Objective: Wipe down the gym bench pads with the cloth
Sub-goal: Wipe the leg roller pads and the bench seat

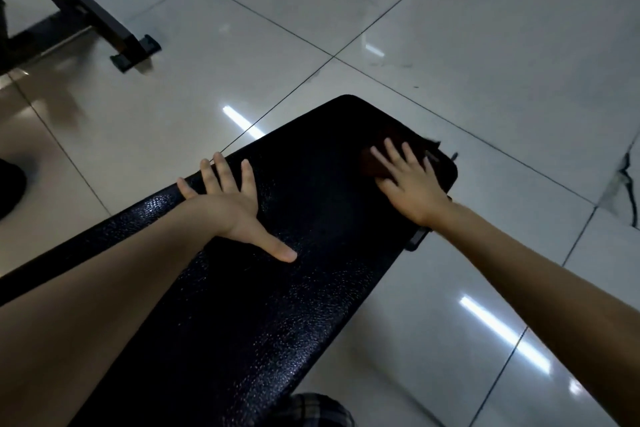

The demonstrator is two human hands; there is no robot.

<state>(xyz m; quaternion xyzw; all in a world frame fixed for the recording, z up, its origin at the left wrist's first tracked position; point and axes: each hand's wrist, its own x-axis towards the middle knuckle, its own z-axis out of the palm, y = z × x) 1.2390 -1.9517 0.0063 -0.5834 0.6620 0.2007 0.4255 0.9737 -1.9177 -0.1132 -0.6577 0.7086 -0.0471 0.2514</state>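
Bench pad: the black, pebble-grained pad (311, 288) ran from the bottom left of your view up to a rounded far end near the middle of the frame.
Cloth: the dark brownish cloth (372, 168) lay flat on the pad at its far right corner, mostly covered by your hand. It was blurred and close in tone to the pad, so its full outline was hard to make out.
Right hand: your right hand (408, 184) pressed palm-down on the cloth with straight, spread fingers pointing toward the far end. It lay on the cloth and gripped nothing.
Left hand: your left hand (225, 204) rested flat on the bare pad near its left edge, fingers fanned and straight, thumb stretched toward the pad's middle. It held nothing and sat well apart from the cloth.
Arms: both of your forearms were bare, and the left one lay over the pad's near half.
Floor: glossy pale tiles (450, 28) surrounded the bench and showed streaks of reflected light.
Other gear: a dark metal equipment frame (100, 21) stood on the floor at the upper left, well away from the bench.
Near edge: a patch of checked fabric (311, 409) showed at the bottom, just beside the pad.
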